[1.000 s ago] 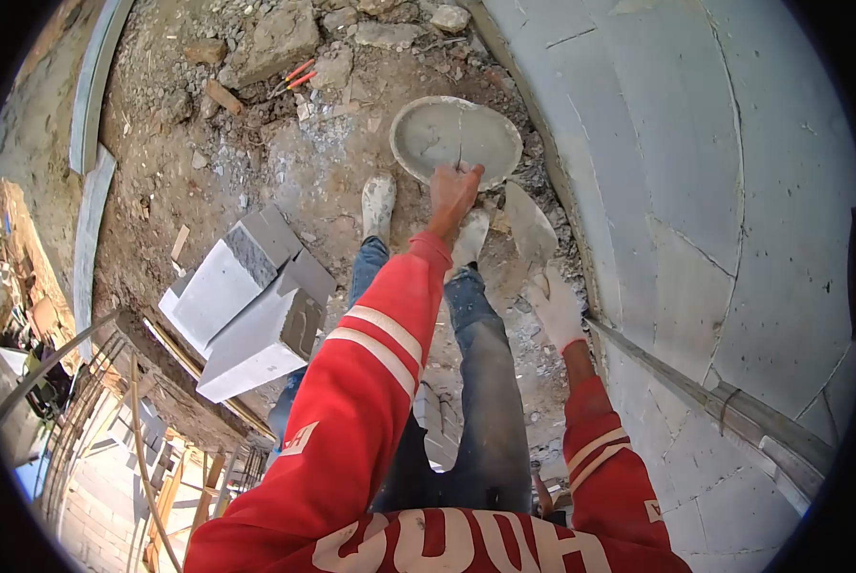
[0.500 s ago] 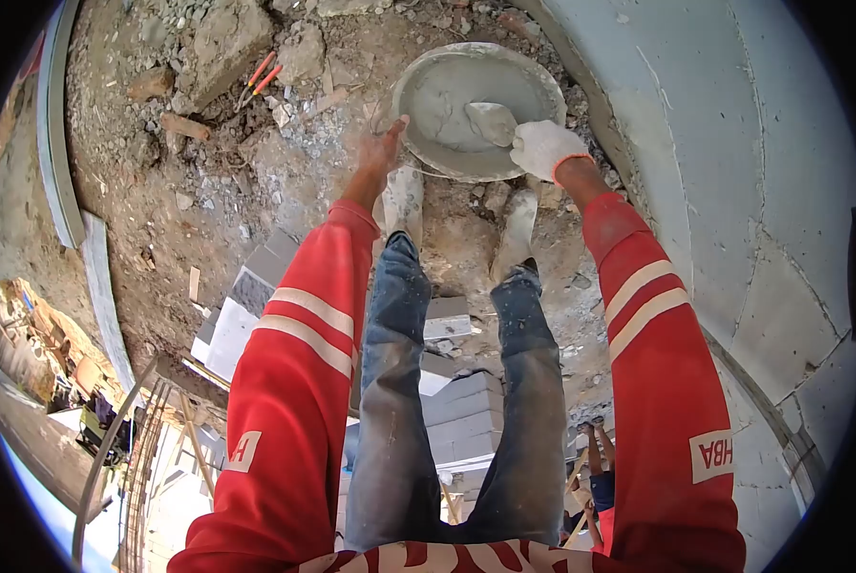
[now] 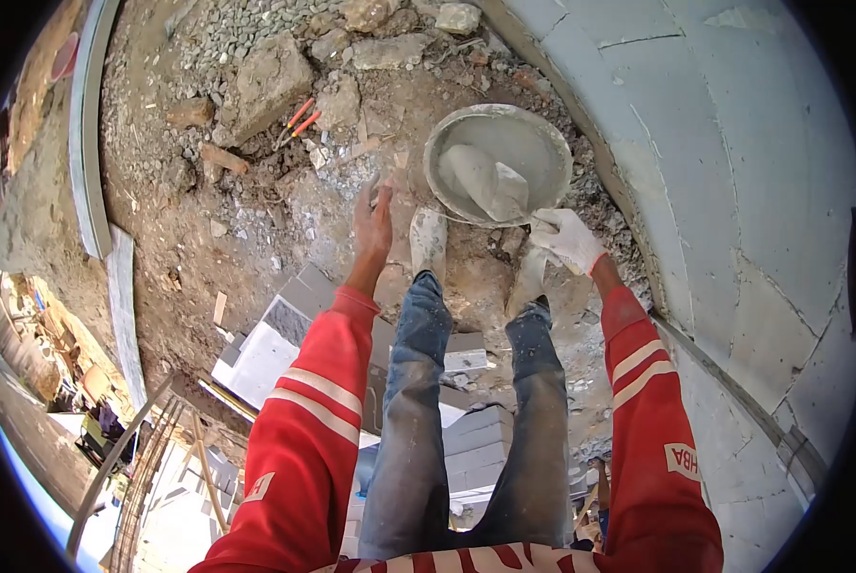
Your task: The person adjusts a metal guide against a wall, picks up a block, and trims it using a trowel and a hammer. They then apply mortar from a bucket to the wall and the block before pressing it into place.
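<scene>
A round grey pan of wet mortar (image 3: 539,143) lies on the rubble just beyond my feet. My right hand (image 3: 566,238), in a white glove, grips the handle of a trowel (image 3: 490,183) whose blade, loaded with mortar, rests over the pan. My left hand (image 3: 372,222) is bare, fingers spread, hovering above the dirt to the left of the pan and holding nothing.
A wall of grey blocks (image 3: 733,162) curves along the right. Grey blocks (image 3: 270,349) lie stacked by my left leg. Red-handled pliers (image 3: 299,117) and broken stones (image 3: 270,81) lie farther out. The slab edge drops off at lower left.
My left hand has come away from the pan's rim and opened. My right hand pulled back from the pan's middle toward its near edge, trowel now loaded with mortar.
</scene>
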Tool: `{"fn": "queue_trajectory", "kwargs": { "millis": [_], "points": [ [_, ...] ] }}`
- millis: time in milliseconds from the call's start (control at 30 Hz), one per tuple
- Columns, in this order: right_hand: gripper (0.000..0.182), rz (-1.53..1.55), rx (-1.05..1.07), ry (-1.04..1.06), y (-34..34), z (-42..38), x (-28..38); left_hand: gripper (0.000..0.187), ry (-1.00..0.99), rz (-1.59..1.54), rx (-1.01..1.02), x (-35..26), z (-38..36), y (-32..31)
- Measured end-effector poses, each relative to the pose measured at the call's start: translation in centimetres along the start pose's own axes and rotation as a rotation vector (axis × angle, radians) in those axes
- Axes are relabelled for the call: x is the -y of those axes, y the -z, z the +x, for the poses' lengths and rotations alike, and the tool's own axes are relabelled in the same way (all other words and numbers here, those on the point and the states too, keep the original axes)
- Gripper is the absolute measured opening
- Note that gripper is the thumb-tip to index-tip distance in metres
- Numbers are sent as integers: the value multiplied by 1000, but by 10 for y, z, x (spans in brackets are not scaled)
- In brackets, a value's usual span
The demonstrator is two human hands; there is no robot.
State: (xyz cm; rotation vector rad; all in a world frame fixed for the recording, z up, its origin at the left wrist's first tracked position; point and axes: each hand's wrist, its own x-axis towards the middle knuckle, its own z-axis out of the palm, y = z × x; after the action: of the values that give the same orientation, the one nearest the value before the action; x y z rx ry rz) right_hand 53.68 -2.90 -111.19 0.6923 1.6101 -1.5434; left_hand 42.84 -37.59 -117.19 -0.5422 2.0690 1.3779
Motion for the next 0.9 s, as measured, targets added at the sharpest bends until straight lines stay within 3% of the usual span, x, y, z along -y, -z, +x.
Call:
{"fn": "queue_trajectory", "kwargs": {
  "millis": [133,167,200,267,400,467,533,600,700,767,900],
  "points": [
    [32,206,27,-68,-8,-105,59,60,-37,15,-37,-26,-65,49],
    [37,249,3,-46,-10,-142,85,55,56,-75,-78,-51,-90,56],
    [38,92,-71,102,-12,-175,93,53,46,-88,-89,-58,-109,66],
    [54,-121,-129,184,-11,-263,149,51,-37,-21,-96,-71,-140,83],
    [55,-499,-93,234,-3,-446,268,54,-115,68,-52,-116,-182,95],
    [51,-354,-141,331,-4,-531,309,57,-244,120,-5,-143,-193,99],
    [49,14,-53,163,4,-611,337,58,-288,147,-14,-178,-198,100],
    [46,-183,-141,425,-5,-698,394,59,-294,191,-22,-206,-211,102],
    [48,-253,-307,398,-10,-809,440,60,-294,176,-95,-239,-225,105],
    [57,7,-313,397,1,-878,456,60,-268,123,-119,-240,-211,104],
    [46,-73,-713,573,-13,-960,523,60,-228,50,-156,-225,-191,106]
  ]
}}
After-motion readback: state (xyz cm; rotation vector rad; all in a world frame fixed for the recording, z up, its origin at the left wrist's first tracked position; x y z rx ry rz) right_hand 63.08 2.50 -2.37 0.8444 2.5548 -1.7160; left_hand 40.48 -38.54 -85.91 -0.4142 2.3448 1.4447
